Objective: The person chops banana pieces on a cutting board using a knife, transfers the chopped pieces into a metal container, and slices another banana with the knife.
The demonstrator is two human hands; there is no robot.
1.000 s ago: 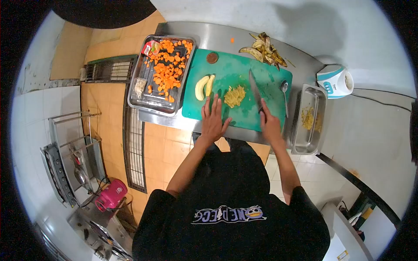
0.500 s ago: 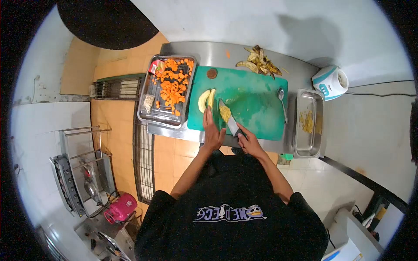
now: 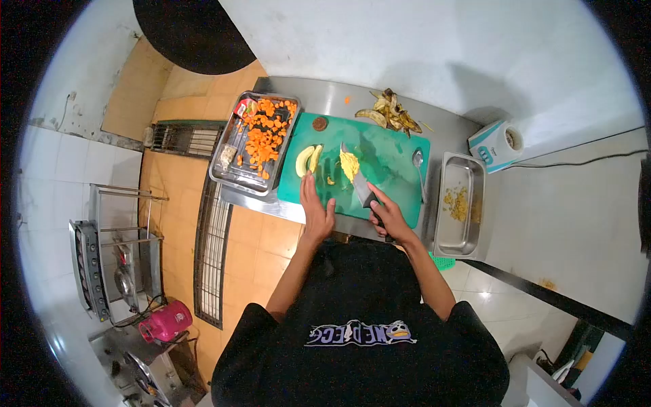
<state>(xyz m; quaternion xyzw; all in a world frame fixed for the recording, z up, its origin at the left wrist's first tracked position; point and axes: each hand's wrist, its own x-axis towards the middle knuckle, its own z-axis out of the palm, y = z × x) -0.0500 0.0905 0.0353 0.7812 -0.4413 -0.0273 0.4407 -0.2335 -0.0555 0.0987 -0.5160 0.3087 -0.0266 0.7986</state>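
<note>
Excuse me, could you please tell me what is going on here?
A person's right hand grips a black-handled steel knife that bears a heap of chopped yellow pieces above a green rectangular cutting board. The left hand is open, close to two peeled, curved yellow bananas. More chopped pieces lie in a rectangular steel pan on the right.

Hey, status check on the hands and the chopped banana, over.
Right hand gripping knife, chopped banana heaped on it. Left hand open near peeled bananas, contact unclear. Spoon lying between knife and steel pan.
</note>
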